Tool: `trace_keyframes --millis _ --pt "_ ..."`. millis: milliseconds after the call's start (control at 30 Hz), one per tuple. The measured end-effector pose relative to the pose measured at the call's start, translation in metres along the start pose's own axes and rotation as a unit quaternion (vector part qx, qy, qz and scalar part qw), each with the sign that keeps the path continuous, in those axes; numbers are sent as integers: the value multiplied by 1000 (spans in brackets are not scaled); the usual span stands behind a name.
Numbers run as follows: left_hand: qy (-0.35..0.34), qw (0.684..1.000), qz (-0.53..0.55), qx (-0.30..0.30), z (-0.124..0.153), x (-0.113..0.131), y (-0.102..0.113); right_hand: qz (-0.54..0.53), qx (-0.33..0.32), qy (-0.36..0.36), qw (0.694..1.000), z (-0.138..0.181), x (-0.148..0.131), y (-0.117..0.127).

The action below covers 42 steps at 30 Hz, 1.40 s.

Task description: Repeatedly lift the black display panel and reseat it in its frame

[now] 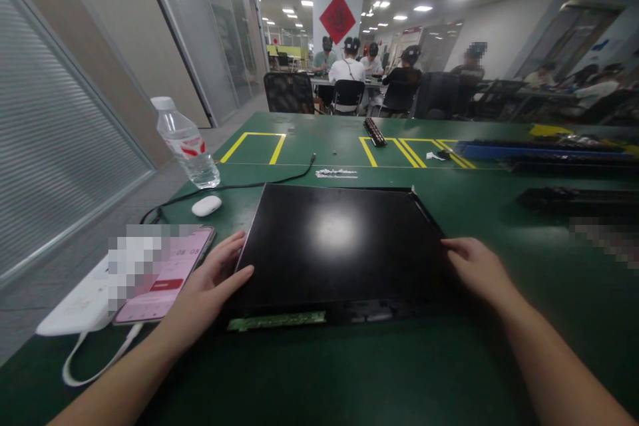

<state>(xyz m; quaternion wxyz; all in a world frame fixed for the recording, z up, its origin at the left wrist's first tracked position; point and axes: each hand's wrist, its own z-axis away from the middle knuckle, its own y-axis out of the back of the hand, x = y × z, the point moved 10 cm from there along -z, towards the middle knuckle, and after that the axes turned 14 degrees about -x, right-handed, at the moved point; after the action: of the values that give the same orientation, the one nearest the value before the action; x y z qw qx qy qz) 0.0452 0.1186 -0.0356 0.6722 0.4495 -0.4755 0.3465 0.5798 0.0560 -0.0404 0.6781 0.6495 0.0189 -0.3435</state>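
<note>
A flat black display panel (319, 259), glossy with a light's reflection on it, lies in front of me on the green table. A green circuit board strip (277, 321) shows along its near edge. My left hand (219, 273) grips the panel's left edge, thumb on top and the other fingers at the side. At the right edge, my right hand (472, 263) holds on with thumb and forefinger close together; its other fingers are partly hidden. Beyond the panel's right side a dark frame edge (424, 210) sticks out.
To the left are a phone (172, 273), a white power bank (74, 306), a white earbud case (206, 206), a black cable (239, 186) and a water bottle (187, 146). Dark strips and a blue bar (519, 150) lie at right. Several people sit at tables behind.
</note>
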Motion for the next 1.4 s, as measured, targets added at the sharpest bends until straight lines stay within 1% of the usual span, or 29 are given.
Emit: trace_keyframes --millis 133,300,633,767,1167,1400 --pt "2 1000 -31 -4 -3 -7 -1 1 -1 -3 1000 -1 2 1" --pt "-5 993 -114 -3 -7 -12 0 1 -4 -1 1000 -2 2 1" --pt "10 978 -208 -17 -8 -6 -3 5 -5 -15 1000 -3 2 1" --pt "17 974 -226 -25 -8 -5 -4 -1 0 -9 1000 -3 1 2" --pt "-8 973 -229 -17 -7 1 -4 -28 15 33 999 -6 6 3" --pt "9 972 -234 -30 -8 -1 -8 -32 -15 0 999 -7 9 0"
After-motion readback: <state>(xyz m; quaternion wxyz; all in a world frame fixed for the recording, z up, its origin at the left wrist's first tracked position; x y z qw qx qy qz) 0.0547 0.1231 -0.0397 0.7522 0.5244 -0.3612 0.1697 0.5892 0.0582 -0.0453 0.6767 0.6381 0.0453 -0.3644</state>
